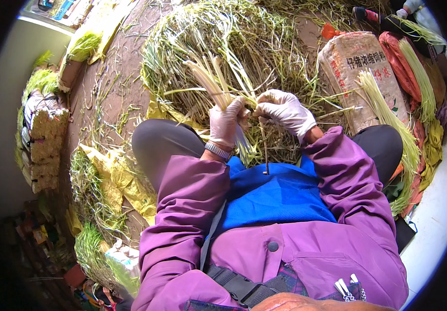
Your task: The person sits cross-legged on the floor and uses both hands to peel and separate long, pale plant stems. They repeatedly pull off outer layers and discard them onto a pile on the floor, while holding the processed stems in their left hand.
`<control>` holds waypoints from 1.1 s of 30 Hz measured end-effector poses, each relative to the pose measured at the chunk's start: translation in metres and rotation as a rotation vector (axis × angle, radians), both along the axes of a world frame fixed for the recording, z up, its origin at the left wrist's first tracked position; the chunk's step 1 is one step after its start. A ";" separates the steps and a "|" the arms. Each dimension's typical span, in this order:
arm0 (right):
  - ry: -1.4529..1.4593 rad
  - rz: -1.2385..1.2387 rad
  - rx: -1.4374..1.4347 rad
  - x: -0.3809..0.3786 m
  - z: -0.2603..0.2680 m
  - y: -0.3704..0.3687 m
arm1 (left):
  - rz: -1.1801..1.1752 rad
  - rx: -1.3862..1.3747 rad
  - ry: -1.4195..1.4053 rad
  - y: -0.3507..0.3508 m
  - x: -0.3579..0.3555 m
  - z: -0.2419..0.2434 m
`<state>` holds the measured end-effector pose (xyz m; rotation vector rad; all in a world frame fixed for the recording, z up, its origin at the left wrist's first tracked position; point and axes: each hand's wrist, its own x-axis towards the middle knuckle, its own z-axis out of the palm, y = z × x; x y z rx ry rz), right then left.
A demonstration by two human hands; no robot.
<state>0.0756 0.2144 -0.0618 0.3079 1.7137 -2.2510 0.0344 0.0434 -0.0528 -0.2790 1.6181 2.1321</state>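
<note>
My left hand (225, 122), gloved and wearing a metal-band watch at the wrist, is closed around a bunch of pale leafy-vegetable stalks (215, 83). The thick whitish ends fan upward, and leafy tips stick out below the fist. My right hand (283, 112), also gloved, pinches thin green strands (252, 102) beside that bunch; its fingertips partly hide them. Below the right fingers hangs a thin brown stem (265, 149) that reaches the blue apron (277, 194) on my lap. A large heap of uncleaned green and straw-coloured stalks (223, 46) lies just beyond both hands.
On the right, cleaned pale stalks (386, 105) rest across a printed woven sack (357, 66). More stalks (419, 77) lie on a red sack (398, 66). Stacked bundles (46, 144) line the left wall. Another person's hand (402, 13) shows at upper right.
</note>
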 end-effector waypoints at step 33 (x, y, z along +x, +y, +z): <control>-0.068 -0.249 1.293 -0.027 -0.112 0.139 | 0.326 0.289 0.046 -0.043 -0.028 0.026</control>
